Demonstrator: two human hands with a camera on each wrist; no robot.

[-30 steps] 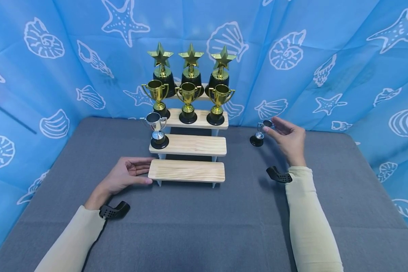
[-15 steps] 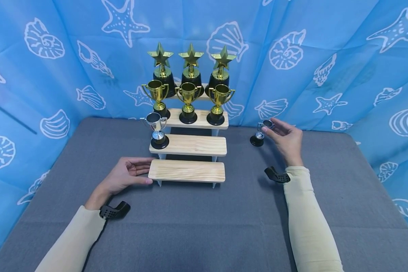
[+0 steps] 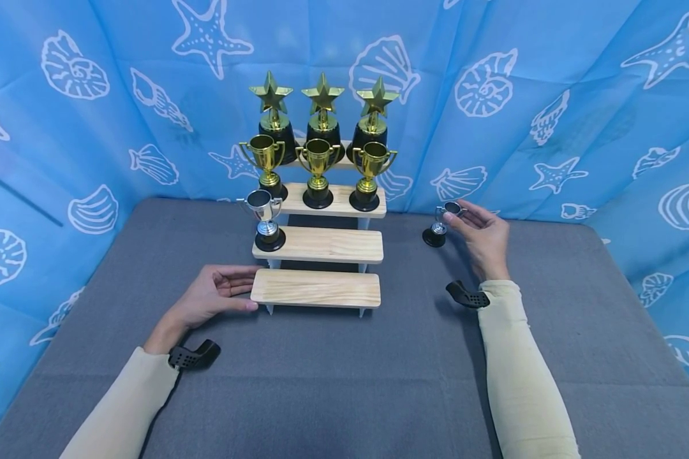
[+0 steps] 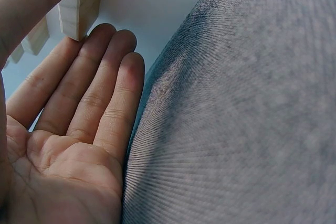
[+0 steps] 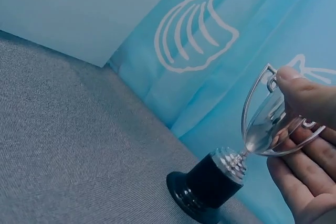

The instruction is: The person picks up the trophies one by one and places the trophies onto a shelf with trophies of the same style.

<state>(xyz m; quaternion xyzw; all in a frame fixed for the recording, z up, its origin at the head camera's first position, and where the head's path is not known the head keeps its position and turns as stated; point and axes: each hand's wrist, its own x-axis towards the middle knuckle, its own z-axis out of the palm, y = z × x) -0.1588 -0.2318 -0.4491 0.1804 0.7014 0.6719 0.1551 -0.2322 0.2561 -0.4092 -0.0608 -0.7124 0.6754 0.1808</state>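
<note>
My right hand [image 3: 485, 239] pinches the cup of a small silver trophy [image 3: 438, 229] between thumb and fingers, right of the stepped display stand. In the right wrist view, the silver trophy [image 5: 257, 140] has its black base down at the grey cloth; whether it touches is hard to tell. My left hand [image 3: 215, 293] is at the left end of the stand's lowest wooden shelf [image 3: 316, 288]. Its fingers [image 4: 100, 87] are extended with tips at the wood's edge, and the thumb lies along the front corner. Another silver trophy [image 3: 266, 220] stands at the left of the second-lowest shelf [image 3: 333, 245].
Three gold cup trophies [image 3: 317, 169] line the shelf above. Behind them, three gold star trophies [image 3: 323, 105] stand on the top shelf. A grey cloth [image 3: 344, 382] covers the table. A blue shell-patterned curtain [image 3: 494, 146] hangs behind.
My right hand and wrist have shifted slightly left, still holding the silver trophy, which stays in nearly the same place. The left hand and the stand have not moved.
</note>
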